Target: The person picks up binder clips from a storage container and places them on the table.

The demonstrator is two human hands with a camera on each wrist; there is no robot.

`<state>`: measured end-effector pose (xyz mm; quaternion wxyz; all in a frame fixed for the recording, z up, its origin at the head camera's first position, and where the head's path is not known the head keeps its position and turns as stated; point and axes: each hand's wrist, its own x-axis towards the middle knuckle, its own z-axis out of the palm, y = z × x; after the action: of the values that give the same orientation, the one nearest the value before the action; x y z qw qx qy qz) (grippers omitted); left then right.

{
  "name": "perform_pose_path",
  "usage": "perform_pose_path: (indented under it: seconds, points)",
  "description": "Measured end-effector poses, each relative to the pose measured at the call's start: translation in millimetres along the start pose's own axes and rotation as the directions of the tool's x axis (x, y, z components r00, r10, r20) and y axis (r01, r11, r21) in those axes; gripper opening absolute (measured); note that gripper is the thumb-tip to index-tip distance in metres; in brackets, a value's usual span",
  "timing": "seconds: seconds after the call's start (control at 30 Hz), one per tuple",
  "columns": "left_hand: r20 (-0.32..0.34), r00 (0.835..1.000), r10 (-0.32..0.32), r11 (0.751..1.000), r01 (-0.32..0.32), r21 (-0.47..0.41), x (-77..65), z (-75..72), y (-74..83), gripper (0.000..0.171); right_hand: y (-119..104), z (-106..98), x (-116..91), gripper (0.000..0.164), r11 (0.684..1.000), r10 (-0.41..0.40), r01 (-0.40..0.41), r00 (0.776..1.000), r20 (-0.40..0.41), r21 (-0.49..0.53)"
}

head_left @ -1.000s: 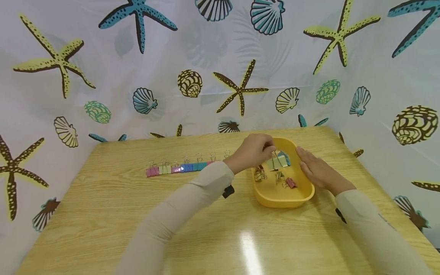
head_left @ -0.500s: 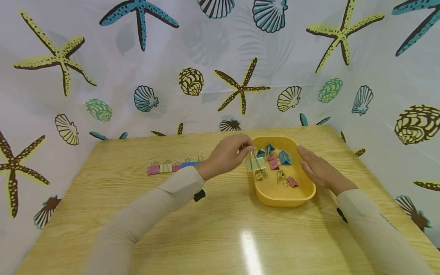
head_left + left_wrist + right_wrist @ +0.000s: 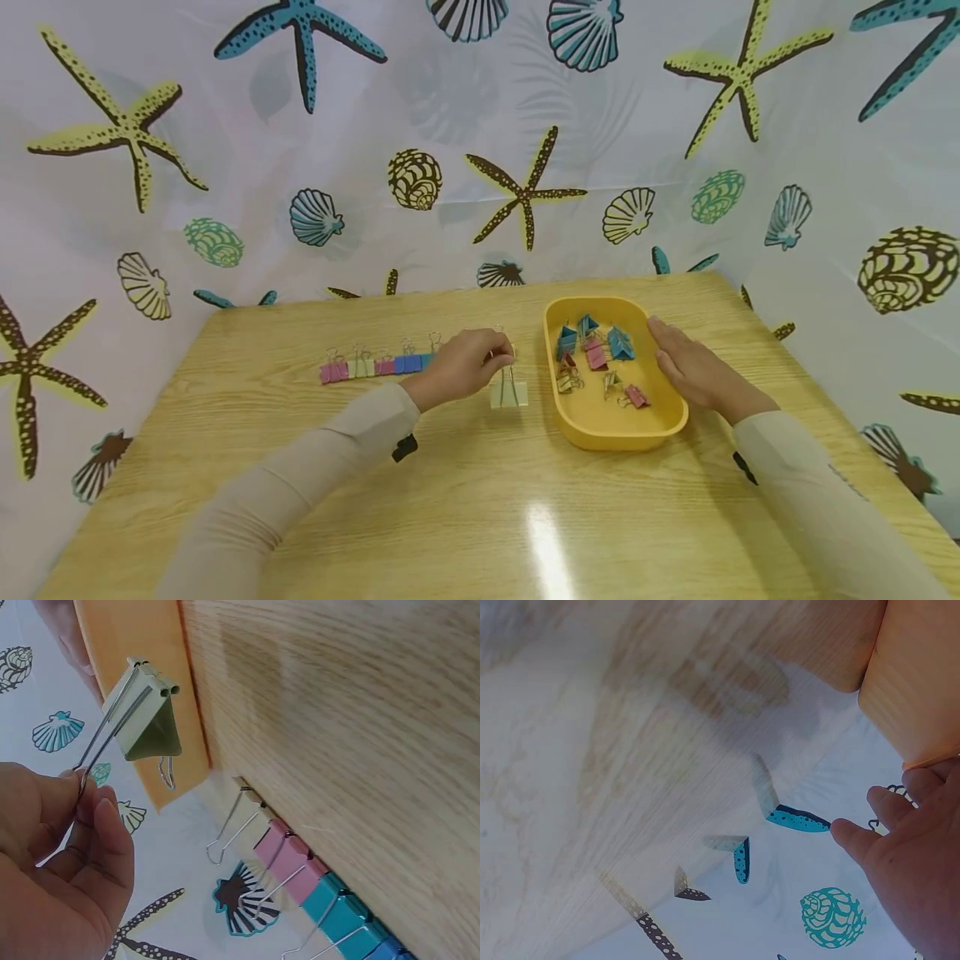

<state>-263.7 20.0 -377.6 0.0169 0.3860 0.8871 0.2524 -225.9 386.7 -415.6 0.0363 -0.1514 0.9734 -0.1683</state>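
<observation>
My left hand point(image 3: 463, 364) pinches a pale green binder clip point(image 3: 509, 395) by one wire handle, between thumb and fingertips. In the left wrist view the clip point(image 3: 146, 716) hangs in the air, its other handle dangling below. To the left of the yellow tray point(image 3: 622, 440) this clip hovers over the table. Palm inward and fingers straight, my right hand point(image 3: 701, 371) rests along the tray's right side. Several binder clips lie inside the tray, among them a blue one point(image 3: 621, 342) and a pink one point(image 3: 596, 353).
A row of binder clips runs across the wooden table point(image 3: 450, 517) on the left, with a pink clip point(image 3: 333, 372) at its left end. My left hand hides part of it; the left wrist view shows a beige clip point(image 3: 255, 801) at the other end. A patterned cloth point(image 3: 360, 108) hangs behind.
My left hand has lifted the pale green binder clip out of the tray and carried it left, over the table. The right hand has stayed at the tray's side.
</observation>
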Motion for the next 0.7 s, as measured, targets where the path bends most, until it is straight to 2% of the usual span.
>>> perform_pose_path:
  seconds: [0.1,0.3,0.53,0.7]
  points:
    - [0.016,1.000,-0.015,0.999,0.014,0.031,1.2,9.6,-7.8,0.017,0,1,0,0.057,1.000,0.003,-0.003,1.000,0.003,0.007]
    - [0.005,1.000,-0.028,0.997,0.028,0.067,3.8,21.1,-14.8,0.015,0,1,-1,0.057,1.000,0.008,-0.008,1.000,0.000,0.000]
    - [0.020,0.998,-0.065,0.997,0.064,0.048,7.4,29.4,-22.2,0.014,0,1,-1,0.057,1.000,0.009,-0.009,1.000,-0.005,-0.011]
    - [0.004,0.995,-0.099,0.995,0.099,0.021,11.9,32.9,-30.8,0.013,1,2,0,0.057,1.000,0.005,-0.005,1.000,-0.008,-0.021]
